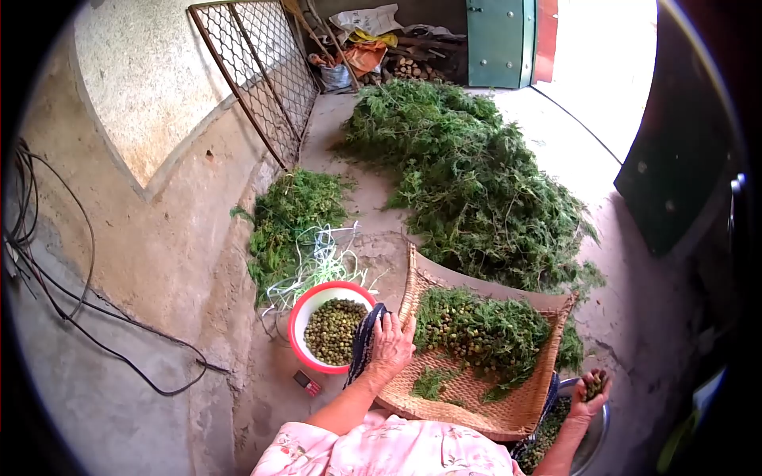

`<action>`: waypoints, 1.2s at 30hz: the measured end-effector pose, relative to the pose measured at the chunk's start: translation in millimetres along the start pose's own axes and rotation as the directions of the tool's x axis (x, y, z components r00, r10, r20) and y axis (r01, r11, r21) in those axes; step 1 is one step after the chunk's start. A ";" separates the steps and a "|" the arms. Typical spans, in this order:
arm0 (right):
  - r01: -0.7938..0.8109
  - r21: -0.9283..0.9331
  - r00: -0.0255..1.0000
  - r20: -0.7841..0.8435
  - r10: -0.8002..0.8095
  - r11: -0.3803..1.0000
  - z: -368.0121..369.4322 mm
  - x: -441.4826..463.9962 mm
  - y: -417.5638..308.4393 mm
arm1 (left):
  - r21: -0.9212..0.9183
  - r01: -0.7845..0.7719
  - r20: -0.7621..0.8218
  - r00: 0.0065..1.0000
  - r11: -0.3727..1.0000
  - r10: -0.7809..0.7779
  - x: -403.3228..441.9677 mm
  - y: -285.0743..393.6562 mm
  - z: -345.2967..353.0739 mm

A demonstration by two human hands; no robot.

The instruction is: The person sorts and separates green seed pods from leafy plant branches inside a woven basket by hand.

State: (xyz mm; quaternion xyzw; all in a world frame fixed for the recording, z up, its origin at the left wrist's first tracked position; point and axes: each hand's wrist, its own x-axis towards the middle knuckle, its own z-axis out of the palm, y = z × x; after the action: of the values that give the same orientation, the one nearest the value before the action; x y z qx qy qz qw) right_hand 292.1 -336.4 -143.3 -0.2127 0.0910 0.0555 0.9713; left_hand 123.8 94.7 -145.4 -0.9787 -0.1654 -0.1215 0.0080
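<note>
My left hand (pixel 390 343) rests with its fingers apart at the left edge of a woven tray (pixel 476 401), over a dark patterned cloth (pixel 362 349). Green sprigs (pixel 520 333) and small round green-brown fruits lie in the tray. To the right of the tray, my right hand (pixel 594 392) is curled round several small fruits (pixel 592 384), above a metal basin (pixel 601 432) that holds more of them. A white bowl with a red rim (pixel 298 325), holding many such fruits (pixel 333 333), stands left of my left hand.
A large heap of green branches (pixel 468 174) spreads beyond the tray, with a smaller pile (pixel 290 214) near the wall. Pale string (pixel 321 266) lies behind the bowl and a small phone-like object (pixel 307 383) below it. A metal grille (pixel 262 71) leans on the left wall.
</note>
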 end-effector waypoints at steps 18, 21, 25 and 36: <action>0.254 -0.275 0.635 -0.676 -0.374 0.927 -195.8 -14.6 -67.5 | -0.011 -0.022 0.050 0.999 1.000 0.023 6.1 -2.8 -9.5; 0.181 -0.309 0.807 -0.496 -0.320 0.934 -199.0 28.6 -57.4 | -0.064 -0.041 0.027 0.999 0.997 0.042 8.3 -5.9 -11.2; 0.169 -0.670 0.893 -0.206 -0.400 0.723 -39.7 21.6 3.0 | -0.039 -0.069 -0.004 0.998 0.997 0.069 9.4 -5.0 -13.6; 0.653 -0.728 0.747 0.573 0.338 -0.208 67.5 14.0 177.5 | -0.302 0.281 0.141 0.958 0.911 -0.249 33.8 -34.2 2.6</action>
State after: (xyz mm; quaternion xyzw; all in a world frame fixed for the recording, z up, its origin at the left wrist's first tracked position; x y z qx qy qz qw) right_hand 290.1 -146.5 -157.4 -0.8513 -0.3396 0.0265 0.3991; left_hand 144.2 138.0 -140.6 -0.9403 -0.2749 -0.0979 -0.1751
